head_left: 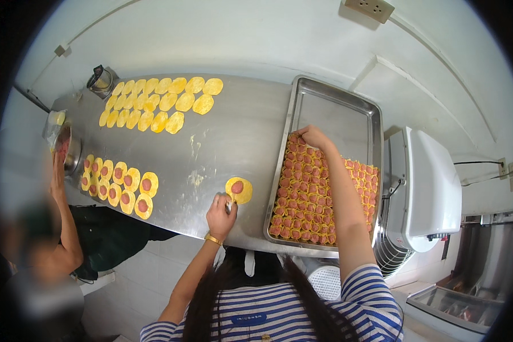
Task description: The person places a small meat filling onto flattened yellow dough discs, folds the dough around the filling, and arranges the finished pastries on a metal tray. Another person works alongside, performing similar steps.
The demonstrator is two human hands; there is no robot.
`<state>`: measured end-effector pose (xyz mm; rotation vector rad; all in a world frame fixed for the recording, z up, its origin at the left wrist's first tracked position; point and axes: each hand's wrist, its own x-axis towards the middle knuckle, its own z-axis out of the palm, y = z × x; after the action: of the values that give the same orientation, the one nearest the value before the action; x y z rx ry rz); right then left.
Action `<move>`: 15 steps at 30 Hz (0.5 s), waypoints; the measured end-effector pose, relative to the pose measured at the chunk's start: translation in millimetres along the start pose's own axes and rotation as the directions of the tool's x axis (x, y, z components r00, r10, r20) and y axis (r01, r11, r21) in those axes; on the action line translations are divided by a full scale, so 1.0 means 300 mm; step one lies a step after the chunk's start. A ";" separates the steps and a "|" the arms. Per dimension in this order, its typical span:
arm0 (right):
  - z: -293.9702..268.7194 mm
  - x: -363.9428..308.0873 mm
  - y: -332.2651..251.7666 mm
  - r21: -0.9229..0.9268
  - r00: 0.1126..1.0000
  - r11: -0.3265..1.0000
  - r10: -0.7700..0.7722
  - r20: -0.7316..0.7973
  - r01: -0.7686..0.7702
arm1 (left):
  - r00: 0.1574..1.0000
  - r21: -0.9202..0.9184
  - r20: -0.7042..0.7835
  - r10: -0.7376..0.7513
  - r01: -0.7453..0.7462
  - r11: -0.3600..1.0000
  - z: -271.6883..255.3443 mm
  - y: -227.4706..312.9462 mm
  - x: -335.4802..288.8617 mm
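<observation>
**Dumpling line on the steel table, both hands busy**

Starting at the far left, I see a co-worker's hand [57, 171] at a metal bowl [72, 155] of pink filling, which sits within their reach so that the wrappers beside it can be loaded. Just right of the bowl lie two rows of yellow wrappers with filling [119, 183], each with a pink dab in its middle. Farther back, the plain wrappers [157, 102] are spread in overlapping rows, apparently so each one can be picked off singly.

Moving right along the steel table [233, 131], my left hand [221, 212] rests at the near edge, fingers curled around what looks like a small utensil; I cannot tell exactly what it is. It touches the lower left rim of a single filled wrapper [239, 190], which lies apart from the rest, close to me.

Farther right, my right hand [312, 137] reaches to the far end of the folded dumplings [313, 194], fingers bent down onto the top row; whether they pinch one I cannot tell. The dumplings are packed tightly in the metal tray [336, 105], near end filled first, far end bare.
</observation>
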<state>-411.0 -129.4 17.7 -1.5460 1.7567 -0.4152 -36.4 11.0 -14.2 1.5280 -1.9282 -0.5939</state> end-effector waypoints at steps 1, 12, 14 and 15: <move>0.003 0.001 0.001 0.012 1.000 1.000 0.012 0.017 -0.012 | 0.999 0.009 -0.020 0.038 -0.038 0.999 0.000 -0.001 0.000; 0.001 -0.002 0.101 -0.019 0.976 0.988 0.145 -0.164 -0.150 | 0.998 -0.060 -0.057 0.006 -0.009 0.998 -0.022 0.018 0.026; 0.009 -0.010 0.103 -0.026 0.974 0.984 0.170 -0.151 -0.176 | 0.999 -0.085 -0.032 -0.038 0.035 0.996 -0.017 0.012 0.041; 0.019 -0.016 0.102 -0.026 0.974 0.982 0.181 -0.135 -0.186 | 0.998 -0.089 -0.014 -0.057 0.056 0.994 -0.017 0.005 0.048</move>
<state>-428.5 -117.0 -5.2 -1.3941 2.0011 -0.4012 -36.2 -2.4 -7.1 1.5312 -1.8267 -0.6796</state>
